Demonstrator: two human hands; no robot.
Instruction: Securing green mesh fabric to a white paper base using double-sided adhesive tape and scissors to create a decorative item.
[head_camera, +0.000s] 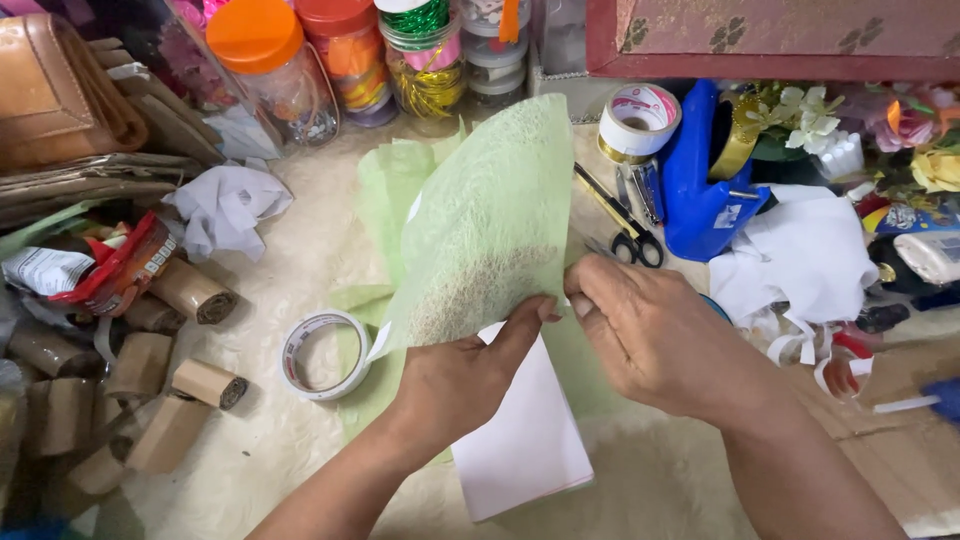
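Note:
I hold up a light green, fibrous mesh wrapping sheet (490, 220) over the middle of the cream work surface. My left hand (465, 375) pinches its lower edge between thumb and fingers. My right hand (650, 335) grips the same edge just to the right, fingertips nearly touching the left thumb. More pale green sheets (385, 190) lie flat behind and beneath it. A white paper sheet (525, 440) rests on the surface under my left wrist.
A tape roll (325, 355) lies left of my hands, brown cardboard tubes (190, 290) further left. Scissors (625, 235), a second tape roll (638, 122) and a blue tape dispenser (700, 180) sit behind, right. Orange-lidded jars (275, 70), white cloth (800, 255) and artificial flowers (810, 120) ring the area.

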